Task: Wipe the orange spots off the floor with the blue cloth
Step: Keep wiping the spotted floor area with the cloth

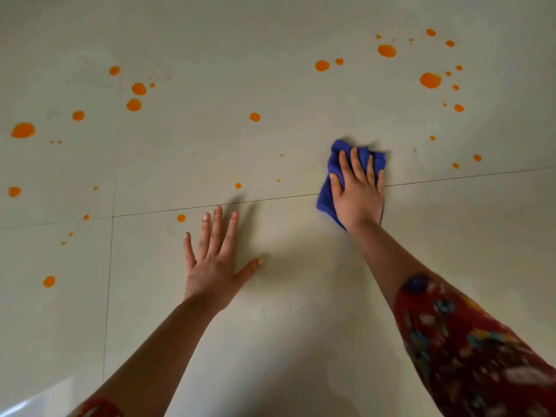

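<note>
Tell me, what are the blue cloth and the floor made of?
The crumpled blue cloth looks like soft, matte fabric, maybe microfibre: it folds and bunches under the right hand. The pale beige floor looks like smooth, slightly glossy tile, probably ceramic: thin straight joint lines cross it and it shows a faint sheen.

1. Two hands: the left hand (210,266) and the right hand (358,191).
2. One blue cloth (326,201).
3. About forty orange spots (430,80) on the floor (210,40); the tiniest specks are too small for a sure count.
4. Of these, three spots are clearly the largest, roughly fifteen are mid-sized, and the others are mere dots.
5. About twenty lie left of the cloth, the remaining ones to its right or beyond it.
6. Two seams (270,199) cross once, so four tiles (301,296) show.
7. Two red patterned sleeves (469,350).
</note>
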Demonstrator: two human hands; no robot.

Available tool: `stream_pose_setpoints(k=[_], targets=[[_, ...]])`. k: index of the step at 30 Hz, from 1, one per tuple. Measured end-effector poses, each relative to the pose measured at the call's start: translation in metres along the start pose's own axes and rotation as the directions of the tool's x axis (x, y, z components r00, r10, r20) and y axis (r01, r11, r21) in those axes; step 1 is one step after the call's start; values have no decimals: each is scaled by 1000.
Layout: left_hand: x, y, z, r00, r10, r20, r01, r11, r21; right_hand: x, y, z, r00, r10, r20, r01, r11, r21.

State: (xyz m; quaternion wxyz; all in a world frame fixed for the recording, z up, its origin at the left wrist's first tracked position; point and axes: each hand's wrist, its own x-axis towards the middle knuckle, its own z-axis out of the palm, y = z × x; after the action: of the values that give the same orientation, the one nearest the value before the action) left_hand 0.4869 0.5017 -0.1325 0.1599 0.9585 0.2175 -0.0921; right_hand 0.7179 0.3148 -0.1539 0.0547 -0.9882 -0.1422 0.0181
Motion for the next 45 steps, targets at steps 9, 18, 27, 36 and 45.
stream_pose_setpoints(k=[9,18,27,36,45], targets=[[-16,-72,-12,942,-331,-56,322,938,-130,-13,-79,18,918,-396,9,396,918,29],[-17,-77,-6,938,-332,-105,320,940,-117,-51,-138,20,726,-687,34,686,727,30],[-18,-79,-7,944,-315,-96,303,946,-118,-2,-162,17,904,-424,55,423,906,36],[-15,-80,-8,947,-318,-40,313,944,-103,48,-133,19,976,-216,-4,216,976,23],[-15,-81,-6,947,-319,-49,314,946,-82,26,-202,21,603,-788,127,793,609,18]])
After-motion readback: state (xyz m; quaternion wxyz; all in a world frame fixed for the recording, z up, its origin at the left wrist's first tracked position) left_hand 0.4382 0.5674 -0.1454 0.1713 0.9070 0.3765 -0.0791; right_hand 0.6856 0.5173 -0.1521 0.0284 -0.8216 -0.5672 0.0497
